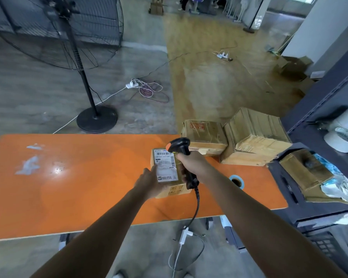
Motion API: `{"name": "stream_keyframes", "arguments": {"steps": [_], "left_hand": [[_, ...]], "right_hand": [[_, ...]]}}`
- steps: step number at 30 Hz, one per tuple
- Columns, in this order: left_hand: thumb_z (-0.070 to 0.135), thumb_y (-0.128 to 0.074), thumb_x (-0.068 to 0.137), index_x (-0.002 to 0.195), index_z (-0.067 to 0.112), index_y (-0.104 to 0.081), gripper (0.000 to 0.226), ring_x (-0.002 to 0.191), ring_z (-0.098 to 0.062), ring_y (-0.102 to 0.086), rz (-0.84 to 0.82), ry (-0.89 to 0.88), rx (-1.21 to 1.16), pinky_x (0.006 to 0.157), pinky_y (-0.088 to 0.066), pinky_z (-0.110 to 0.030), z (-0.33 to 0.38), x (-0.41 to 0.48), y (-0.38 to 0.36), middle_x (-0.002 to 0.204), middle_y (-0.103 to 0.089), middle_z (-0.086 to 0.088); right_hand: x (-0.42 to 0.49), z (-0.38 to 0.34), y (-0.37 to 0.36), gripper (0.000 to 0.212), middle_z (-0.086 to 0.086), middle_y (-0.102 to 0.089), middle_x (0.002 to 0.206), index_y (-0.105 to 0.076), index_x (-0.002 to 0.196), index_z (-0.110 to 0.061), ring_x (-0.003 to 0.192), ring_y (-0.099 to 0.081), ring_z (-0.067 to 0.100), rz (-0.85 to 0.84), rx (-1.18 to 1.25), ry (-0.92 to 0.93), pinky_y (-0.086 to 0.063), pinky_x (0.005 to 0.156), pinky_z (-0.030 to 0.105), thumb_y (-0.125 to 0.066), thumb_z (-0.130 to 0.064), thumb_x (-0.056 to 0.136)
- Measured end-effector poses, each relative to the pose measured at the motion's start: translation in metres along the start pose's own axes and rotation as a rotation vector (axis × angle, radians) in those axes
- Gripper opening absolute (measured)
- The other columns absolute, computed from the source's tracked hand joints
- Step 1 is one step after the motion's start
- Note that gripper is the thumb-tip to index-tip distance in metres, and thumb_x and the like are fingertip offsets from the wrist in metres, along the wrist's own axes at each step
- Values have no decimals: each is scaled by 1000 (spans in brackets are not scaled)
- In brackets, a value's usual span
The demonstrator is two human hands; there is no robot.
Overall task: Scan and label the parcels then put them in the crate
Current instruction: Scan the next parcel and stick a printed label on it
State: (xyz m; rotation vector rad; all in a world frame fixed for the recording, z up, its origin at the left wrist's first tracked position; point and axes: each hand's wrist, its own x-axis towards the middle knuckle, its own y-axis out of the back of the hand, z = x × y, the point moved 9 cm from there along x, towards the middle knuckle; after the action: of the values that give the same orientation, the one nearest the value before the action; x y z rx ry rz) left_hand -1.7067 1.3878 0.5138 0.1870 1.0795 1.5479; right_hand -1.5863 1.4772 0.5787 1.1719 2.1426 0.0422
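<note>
While the right hand [191, 163] curls its fingers round the scanner [179, 146], the left hand [149, 182] seemingly grips the parcel [166, 167].

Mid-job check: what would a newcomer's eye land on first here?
The bright orange table dominates the near view. At its middle, the left hand holds a labelled parcel while the right hand grips a black barcode scanner above it. More cardboard boxes crowd the table's far right corner, and a large black pedestal fan stands on the floor beyond, left.
</note>
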Motion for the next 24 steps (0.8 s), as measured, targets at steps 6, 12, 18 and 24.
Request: {"name": "stream_keyframes", "arguments": {"steps": [6, 12, 18, 24], "left_hand": [[38, -69, 85, 151, 18, -18, 85, 120, -32, -50, 23, -13, 48, 91, -50, -41, -1, -7, 0, 135, -40, -16], [39, -69, 83, 149, 17, -22, 84, 120, -32, -47, 59, -21, 53, 95, -48, -44, 7, -6, 5, 132, -40, -14], [44, -68, 82, 146, 19, -26, 81, 126, -31, -36, 143, -23, 119, 96, -45, -45, 21, 1, 11, 139, -35, -10], [51, -66, 83, 146, 20, -27, 81, 135, -30, -26, 202, -76, 227, 103, -36, -45, 53, 14, 0, 148, -27, -8]], "right_hand": [[-6, -13, -3, 19, 8, -54, 61, -55, 84, -4, 37, -52, 15, 3, 2, 47, -44, 41, 22, -50, -19, 93], [4, -8, 3, 25, 7, -54, 61, -53, 74, -10, 55, -51, 25, 39, -57, 26, -45, 60, 35, -53, -30, 87], [12, 14, 26, 14, 8, -48, 64, -48, 79, -9, 48, -49, 21, 61, 13, 16, -46, 46, 27, -50, -16, 92], [41, 74, 60, 9, 11, -49, 75, -54, 92, -6, 58, -52, 24, 127, 50, -92, -45, 52, 33, -53, -15, 92]]}}
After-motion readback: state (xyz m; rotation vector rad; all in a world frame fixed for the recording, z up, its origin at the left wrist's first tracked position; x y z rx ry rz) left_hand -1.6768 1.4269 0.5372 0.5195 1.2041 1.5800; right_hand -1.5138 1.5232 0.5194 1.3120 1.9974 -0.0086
